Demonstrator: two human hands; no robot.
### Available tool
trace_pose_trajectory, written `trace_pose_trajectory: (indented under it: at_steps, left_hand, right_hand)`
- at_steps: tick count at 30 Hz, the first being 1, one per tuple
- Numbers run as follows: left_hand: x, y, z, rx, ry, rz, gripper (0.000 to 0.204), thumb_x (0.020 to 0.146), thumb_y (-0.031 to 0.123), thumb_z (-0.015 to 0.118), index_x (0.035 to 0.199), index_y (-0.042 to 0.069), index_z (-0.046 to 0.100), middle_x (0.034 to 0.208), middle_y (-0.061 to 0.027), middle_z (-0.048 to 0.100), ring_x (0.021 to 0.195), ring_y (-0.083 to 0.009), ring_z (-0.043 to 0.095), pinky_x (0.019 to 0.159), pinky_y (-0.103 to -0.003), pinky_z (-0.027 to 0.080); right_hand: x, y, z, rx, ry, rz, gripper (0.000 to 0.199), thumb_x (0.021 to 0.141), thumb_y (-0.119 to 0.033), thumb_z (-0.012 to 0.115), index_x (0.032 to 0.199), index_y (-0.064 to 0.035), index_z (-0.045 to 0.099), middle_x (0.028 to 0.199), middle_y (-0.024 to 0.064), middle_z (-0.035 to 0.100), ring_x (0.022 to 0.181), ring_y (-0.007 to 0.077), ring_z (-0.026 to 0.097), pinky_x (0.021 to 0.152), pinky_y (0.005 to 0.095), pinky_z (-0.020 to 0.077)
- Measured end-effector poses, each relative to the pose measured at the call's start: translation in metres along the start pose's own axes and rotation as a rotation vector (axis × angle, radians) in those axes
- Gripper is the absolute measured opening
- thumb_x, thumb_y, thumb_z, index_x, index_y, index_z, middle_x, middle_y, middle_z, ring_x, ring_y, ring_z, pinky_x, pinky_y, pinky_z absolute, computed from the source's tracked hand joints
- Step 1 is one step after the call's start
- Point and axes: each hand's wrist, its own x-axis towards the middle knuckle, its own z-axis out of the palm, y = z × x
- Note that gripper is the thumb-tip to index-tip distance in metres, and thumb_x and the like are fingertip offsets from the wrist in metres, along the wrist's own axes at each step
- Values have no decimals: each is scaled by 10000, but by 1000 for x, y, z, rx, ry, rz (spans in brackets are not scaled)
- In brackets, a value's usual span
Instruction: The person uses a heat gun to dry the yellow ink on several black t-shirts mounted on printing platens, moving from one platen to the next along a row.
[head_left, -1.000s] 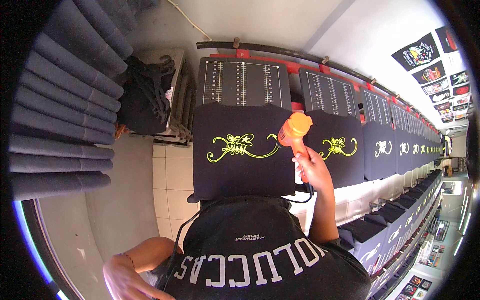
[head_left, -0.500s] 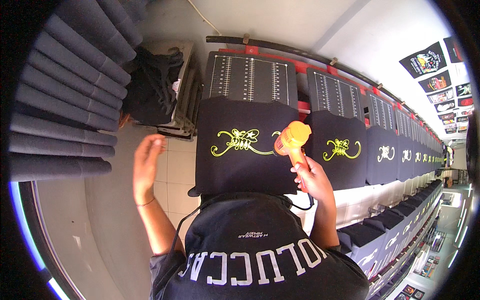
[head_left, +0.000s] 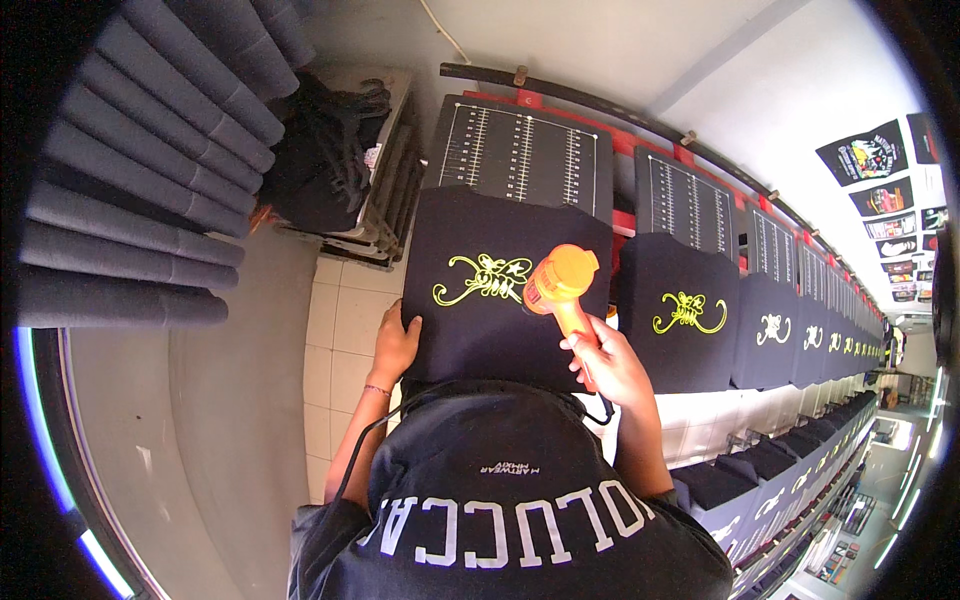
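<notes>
My right hand (head_left: 604, 362) is closed round the handle of an orange blow dryer (head_left: 560, 285). Its head hangs over a black fabric piece (head_left: 480, 355) and hides the right part of a yellow-green printed design (head_left: 487, 277). That fabric lies flat over a dark printing board (head_left: 517, 150), whose upper end shows white ruled scales. At the left edge of the covered board, my left hand (head_left: 396, 345) grips the side, thumb on top. Some of its fingers are hard to make out. A dark cord runs from the dryer's handle down by my body.
To the right, a second covered board (head_left: 683, 320) bears a similar print, with several more in a row beyond. Grey rolled pads (head_left: 140, 190) hang at the left. Dark cloths (head_left: 325, 150) lie on a stack behind them. Another row of boards (head_left: 740, 490) stands lower right.
My left hand has come from the air at the left onto the board's edge. The dryer has shifted slightly left over the print, still in my right hand. The view has moved a little.
</notes>
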Motion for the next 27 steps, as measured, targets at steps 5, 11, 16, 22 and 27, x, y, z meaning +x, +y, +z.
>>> trace_pose_trajectory:
  at_steps: [5,11,16,22,27]
  left_hand:
    - [-7,-10,20,-32,108,-47,419,972,190,509,1294,-74,464,1212,-345,557,1101,-478,562,945,-480,459]
    - [-8,-5,23,56,178,-45,399,1011,237,448,1270,-66,458,1066,-351,608,942,-515,603,798,-534,498]
    - [-4,-9,24,57,168,-46,349,1020,245,427,1183,-56,491,961,-342,624,857,-522,605,727,-556,491]
    - [6,-15,24,45,135,-82,330,1030,264,401,1062,-41,522,901,-341,623,834,-522,599,701,-564,479]
    - [26,-13,20,33,90,-128,424,1044,310,348,967,-41,574,883,-331,626,847,-526,590,723,-574,468]
  right_hand:
    - [17,-1,8,34,-17,-62,312,953,-263,593,1184,-59,544,769,24,573,595,81,561,508,232,486]
    - [36,-13,12,84,-49,-115,288,965,-207,571,1187,-27,531,901,29,597,687,88,582,576,247,513]
    - [40,-18,9,70,-25,-123,280,967,-196,571,1188,-26,539,870,20,598,673,87,580,576,247,512]
    - [37,-15,3,32,24,-114,280,969,-207,577,1184,-30,549,849,15,596,663,86,582,564,246,511]
    - [43,-13,3,2,101,-141,376,993,-227,548,1309,-27,521,919,38,634,678,75,571,589,233,509]
